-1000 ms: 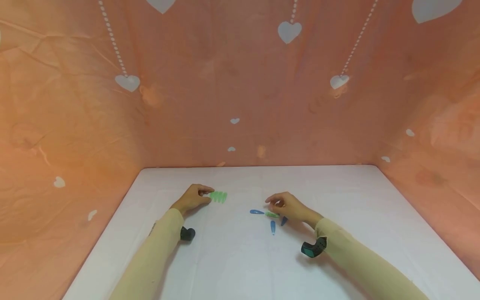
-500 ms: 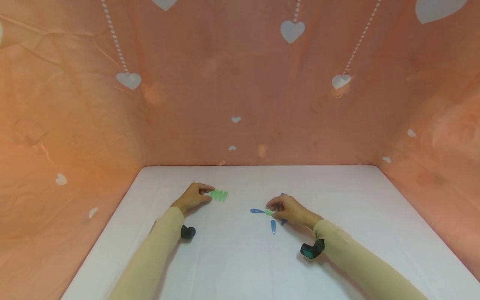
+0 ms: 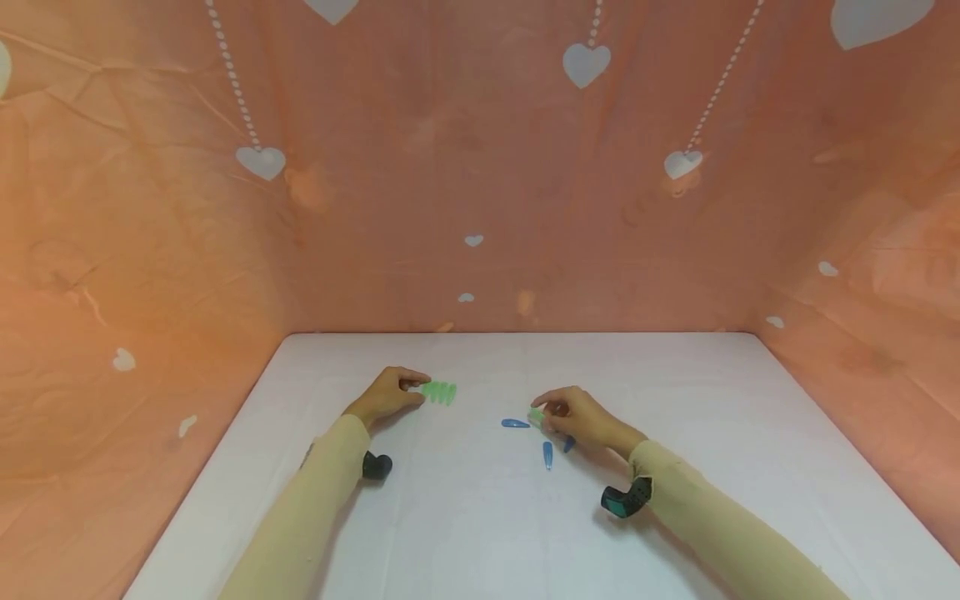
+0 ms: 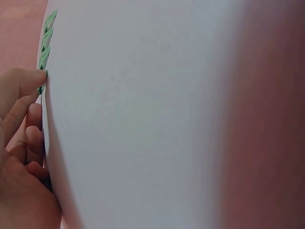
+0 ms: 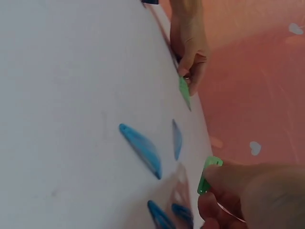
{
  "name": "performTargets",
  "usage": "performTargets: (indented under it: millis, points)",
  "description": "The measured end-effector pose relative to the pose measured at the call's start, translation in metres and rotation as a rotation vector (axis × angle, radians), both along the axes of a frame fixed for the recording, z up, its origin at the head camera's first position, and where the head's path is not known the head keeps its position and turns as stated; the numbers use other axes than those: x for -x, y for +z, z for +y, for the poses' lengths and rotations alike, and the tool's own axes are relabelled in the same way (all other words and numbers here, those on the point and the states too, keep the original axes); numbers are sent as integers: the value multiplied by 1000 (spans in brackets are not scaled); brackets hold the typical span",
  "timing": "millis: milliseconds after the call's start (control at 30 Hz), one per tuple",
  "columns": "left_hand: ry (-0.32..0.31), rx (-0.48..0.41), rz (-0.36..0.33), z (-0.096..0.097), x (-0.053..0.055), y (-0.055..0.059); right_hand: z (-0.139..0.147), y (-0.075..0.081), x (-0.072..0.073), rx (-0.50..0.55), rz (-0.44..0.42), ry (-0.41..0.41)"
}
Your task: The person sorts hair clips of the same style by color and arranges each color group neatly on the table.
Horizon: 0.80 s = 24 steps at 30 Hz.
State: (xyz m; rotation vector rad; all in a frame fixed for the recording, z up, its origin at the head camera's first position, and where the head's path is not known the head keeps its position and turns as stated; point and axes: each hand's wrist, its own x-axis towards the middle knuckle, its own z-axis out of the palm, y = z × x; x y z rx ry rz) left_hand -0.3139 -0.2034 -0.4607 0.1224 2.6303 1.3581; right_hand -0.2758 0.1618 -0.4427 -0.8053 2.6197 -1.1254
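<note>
Toward the far edge of the white table point(image 3: 465, 517), left of its middle, a row of green clips point(image 3: 439, 392) lies flat, the clips set side by side and overlapping. The person's left hand point(image 3: 386, 395) is at the end of the row nearest the left edge, thumb and forefinger pinched on the last clip, the other fingers curled beneath.

Well apart from it, right of the table's middle, the right hand point(image 3: 581, 417) has thumb and fingertip clamped on a single green clip point(image 3: 536, 417) — its rounded end shows past the fingers, and the right wrist view gives its narrow side. Around that hand lie blue clips: one point(image 3: 515, 423) set roughly along the line of the far edge, just beside the held clip; another point(image 3: 547, 456) pointing toward the near side; a third point(image 3: 569, 443) slanting, partly hidden by the hand. The right wrist view shows four blue ones in all.

Both forearms wear pale yellow sleeves point(image 3: 720, 517), with a black device point(image 3: 627, 498) at each wrist. Beyond the far corners hangs an orange cloth point(image 3: 420, 183) — creased, printed with pale hearts point(image 3: 587, 65).
</note>
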Motion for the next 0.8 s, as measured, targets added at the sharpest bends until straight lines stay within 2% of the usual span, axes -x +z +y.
performTargets:
  millis: [367,600,800]
  points:
    - [3,-1,-1,0,0,0,-6,5,4,73,-79,-8]
    - [8,5,-8,-1,1,-2,-9,9,7,107,-79,37]
    - [16,6,-18,1,3,1,-16,5,12,145,-73,55]
